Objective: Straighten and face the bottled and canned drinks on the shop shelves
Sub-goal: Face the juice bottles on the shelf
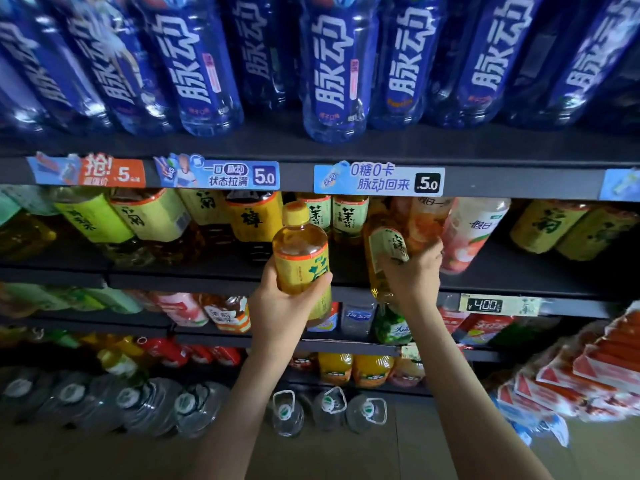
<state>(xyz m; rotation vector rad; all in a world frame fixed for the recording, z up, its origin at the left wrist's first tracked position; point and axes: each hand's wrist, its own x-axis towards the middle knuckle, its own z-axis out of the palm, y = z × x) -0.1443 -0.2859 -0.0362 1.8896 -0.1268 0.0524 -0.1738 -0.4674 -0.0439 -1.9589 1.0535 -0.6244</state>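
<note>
Take the front edge of the tea shelf (194, 280) as your mark; everything here is placed from it.

Your left hand (287, 306) sits just in front of that edge and a little below it. Its fingers (272, 275) and thumb are curled round the lower half of the yellow-capped tea bottle (300, 251). The bottle stands upright, clear of the shelf, with its label facing you and its cap rising above the edge.

Your right hand (412, 275) is right of the left one, level with the edge. Its fingers (433, 252) are wrapped round the green-labelled tea bottle (389, 245). That bottle is tilted, its base dipping below the edge and its top leaning in over the shelf.

Behind the edge, the pink-labelled bottle (474, 230) stands just right of your right hand, very close to your fingertips. Further right, a stretch of bare shelf separates it from the next yellow-labelled bottles (554, 226).

Above the edge, the blue bottles (332, 81) on the upper shelf (519, 181) overhang closely, leaving little headroom.

Below the edge, at the right, a price tag (485, 305) reads 400.
</note>
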